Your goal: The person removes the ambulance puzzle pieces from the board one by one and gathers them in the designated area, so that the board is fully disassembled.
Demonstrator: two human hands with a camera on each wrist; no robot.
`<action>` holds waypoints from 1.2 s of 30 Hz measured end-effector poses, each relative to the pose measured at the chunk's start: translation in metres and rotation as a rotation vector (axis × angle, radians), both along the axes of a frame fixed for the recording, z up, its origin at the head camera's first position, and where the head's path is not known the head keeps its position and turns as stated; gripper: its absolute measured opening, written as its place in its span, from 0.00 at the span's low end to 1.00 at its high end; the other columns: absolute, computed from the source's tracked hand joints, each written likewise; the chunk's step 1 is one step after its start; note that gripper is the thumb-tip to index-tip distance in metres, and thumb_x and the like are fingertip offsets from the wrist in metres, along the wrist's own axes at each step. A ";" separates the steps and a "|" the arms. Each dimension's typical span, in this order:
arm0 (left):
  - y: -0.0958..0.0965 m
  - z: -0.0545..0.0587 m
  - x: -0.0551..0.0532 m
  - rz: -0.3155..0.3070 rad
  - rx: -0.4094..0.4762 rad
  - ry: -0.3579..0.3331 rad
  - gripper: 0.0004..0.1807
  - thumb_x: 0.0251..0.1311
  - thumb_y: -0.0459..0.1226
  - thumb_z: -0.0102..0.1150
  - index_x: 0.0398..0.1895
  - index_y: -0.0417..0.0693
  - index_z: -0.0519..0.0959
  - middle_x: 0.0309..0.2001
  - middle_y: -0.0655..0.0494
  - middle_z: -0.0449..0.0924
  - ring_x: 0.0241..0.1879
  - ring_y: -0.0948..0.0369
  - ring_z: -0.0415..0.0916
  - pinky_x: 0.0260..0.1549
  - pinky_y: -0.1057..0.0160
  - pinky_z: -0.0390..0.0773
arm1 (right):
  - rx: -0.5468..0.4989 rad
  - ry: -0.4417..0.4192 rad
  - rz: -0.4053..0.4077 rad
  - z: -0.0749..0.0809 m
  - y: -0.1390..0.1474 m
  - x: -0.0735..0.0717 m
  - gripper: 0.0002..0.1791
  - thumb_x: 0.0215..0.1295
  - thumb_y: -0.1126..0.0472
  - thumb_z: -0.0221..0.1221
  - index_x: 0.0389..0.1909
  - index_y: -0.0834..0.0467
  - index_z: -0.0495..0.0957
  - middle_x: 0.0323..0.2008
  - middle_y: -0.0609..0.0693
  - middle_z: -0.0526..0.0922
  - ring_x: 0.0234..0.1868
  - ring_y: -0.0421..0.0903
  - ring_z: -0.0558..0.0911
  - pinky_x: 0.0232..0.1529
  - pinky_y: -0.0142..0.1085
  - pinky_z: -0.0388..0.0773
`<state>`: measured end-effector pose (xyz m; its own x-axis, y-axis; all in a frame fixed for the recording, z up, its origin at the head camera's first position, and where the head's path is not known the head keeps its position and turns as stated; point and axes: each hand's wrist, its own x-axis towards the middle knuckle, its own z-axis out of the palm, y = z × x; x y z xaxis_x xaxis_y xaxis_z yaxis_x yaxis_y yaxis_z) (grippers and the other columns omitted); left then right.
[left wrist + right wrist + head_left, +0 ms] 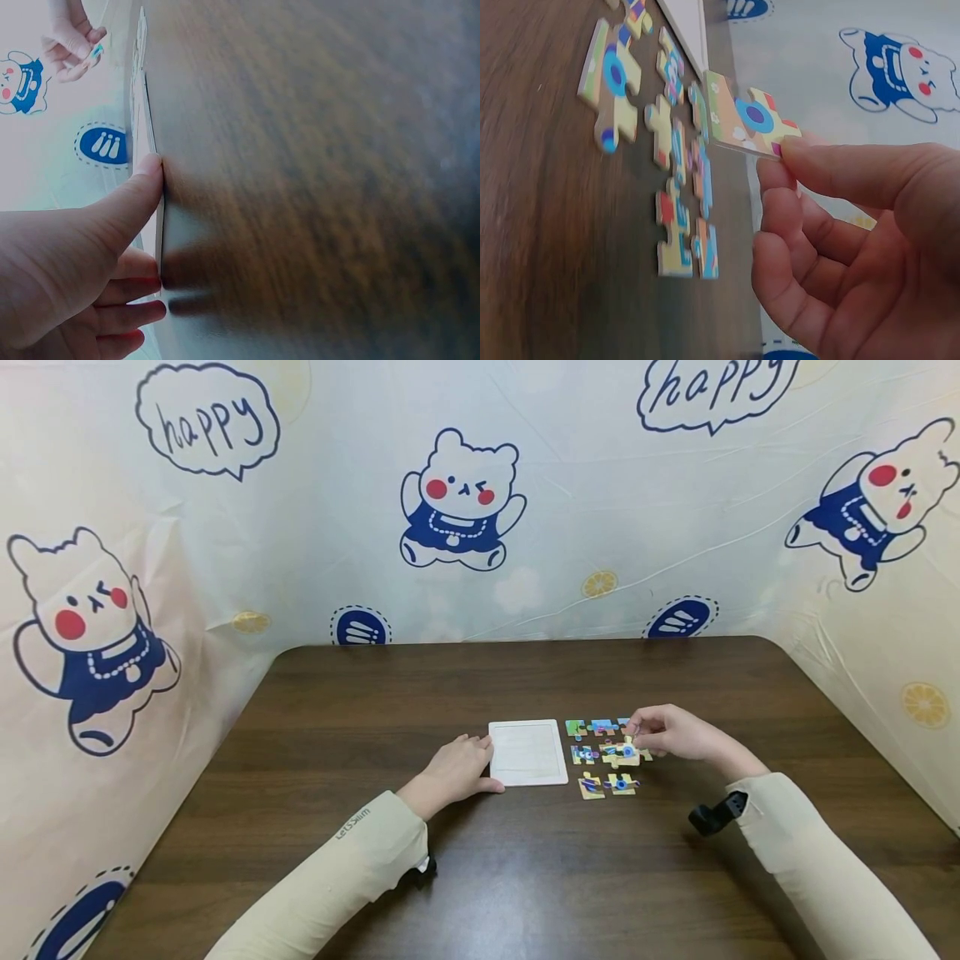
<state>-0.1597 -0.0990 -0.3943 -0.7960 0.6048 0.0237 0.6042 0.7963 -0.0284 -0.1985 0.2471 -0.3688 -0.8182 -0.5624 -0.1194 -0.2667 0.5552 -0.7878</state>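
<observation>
On the table lies a flat white puzzle tray [527, 752] with a raised rim. My left hand [457, 772] rests against its left side; the thumb touches the near left corner and the fingers lie along the left edge. Between thumb and index finger, my right hand [672, 732] pinches a jigsaw piece [731, 116] with a blue and purple circle, raised above the table in the right wrist view. Under and around it lie several colourful jigsaw pieces [590, 786], loosely in rows just right of the tray. The right hand partly covers some of them in the head view.
The brown wooden table [360, 693] extends around the tray and pieces. A patterned cloth [315, 527] with cartoon bears hangs behind and at both sides. A black wrist device [717, 814] sits at the right cuff.
</observation>
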 end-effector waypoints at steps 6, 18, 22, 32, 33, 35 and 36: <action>0.000 0.000 0.000 -0.002 -0.001 -0.012 0.31 0.50 0.55 0.62 0.44 0.36 0.75 0.46 0.47 0.76 0.49 0.53 0.73 0.55 0.55 0.65 | 0.001 -0.064 0.025 -0.004 0.013 0.003 0.02 0.62 0.70 0.54 0.35 0.65 0.73 0.22 0.54 0.73 0.20 0.44 0.69 0.21 0.38 0.70; 0.000 0.001 0.001 -0.004 0.001 0.001 0.30 0.49 0.55 0.63 0.42 0.37 0.75 0.42 0.49 0.76 0.46 0.53 0.74 0.54 0.56 0.67 | 0.052 -0.198 0.033 -0.012 0.034 0.006 0.04 0.62 0.68 0.55 0.36 0.66 0.73 0.23 0.54 0.73 0.23 0.47 0.71 0.24 0.37 0.73; 0.000 0.001 0.001 -0.005 0.006 0.001 0.30 0.49 0.55 0.63 0.42 0.37 0.75 0.41 0.49 0.76 0.46 0.53 0.74 0.54 0.56 0.67 | 0.047 -0.196 0.035 -0.015 0.035 0.007 0.04 0.61 0.69 0.55 0.35 0.67 0.73 0.22 0.53 0.74 0.22 0.47 0.71 0.23 0.37 0.72; -0.001 0.000 0.001 -0.002 0.000 0.001 0.31 0.49 0.55 0.63 0.44 0.36 0.75 0.44 0.48 0.76 0.48 0.53 0.74 0.55 0.55 0.66 | 0.054 -0.175 0.015 -0.018 0.032 0.007 0.05 0.61 0.68 0.57 0.35 0.67 0.75 0.21 0.53 0.74 0.21 0.47 0.71 0.22 0.37 0.71; -0.001 0.000 0.001 -0.003 0.003 0.003 0.31 0.49 0.55 0.63 0.43 0.36 0.75 0.44 0.48 0.76 0.48 0.53 0.74 0.55 0.55 0.66 | 0.059 -0.173 0.013 -0.018 0.032 0.007 0.05 0.61 0.68 0.57 0.35 0.67 0.75 0.21 0.53 0.74 0.21 0.47 0.71 0.22 0.37 0.71; -0.001 0.000 0.001 -0.005 0.008 0.007 0.31 0.49 0.55 0.62 0.43 0.37 0.75 0.44 0.48 0.76 0.48 0.53 0.74 0.55 0.55 0.66 | 0.068 -0.169 0.006 -0.019 0.031 0.006 0.05 0.60 0.68 0.57 0.35 0.67 0.75 0.20 0.53 0.74 0.21 0.47 0.71 0.22 0.36 0.71; -0.001 0.000 0.001 -0.007 0.013 0.006 0.31 0.49 0.55 0.63 0.43 0.37 0.75 0.44 0.48 0.76 0.48 0.53 0.73 0.55 0.55 0.66 | 0.072 -0.167 0.002 -0.020 0.032 0.006 0.05 0.60 0.68 0.57 0.35 0.67 0.76 0.20 0.52 0.74 0.21 0.47 0.71 0.22 0.36 0.71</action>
